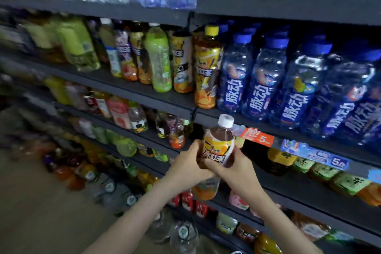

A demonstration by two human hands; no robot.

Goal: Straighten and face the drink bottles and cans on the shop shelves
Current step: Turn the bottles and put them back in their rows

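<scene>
I hold a tea bottle [218, 146] with a white cap and a yellow-orange label upright in front of the shelves. My left hand [188, 163] grips its left side and my right hand [233, 168] wraps its lower right side. Just above it, a matching yellow-capped tea bottle [207, 68] stands at the left end of the right-hand shelf [257, 128]. Beside that stands a row of blue-capped water bottles [266, 80]. The lower part of the held bottle is hidden behind my hands.
Dark shelves [123, 86] to the left carry mixed green, yellow and orange drink bottles [158, 57]. Price tags [257, 137] hang on the shelf edge. Green-labelled bottles [321, 171] fill the shelf below right. Large water jugs [181, 233] stand on the floor.
</scene>
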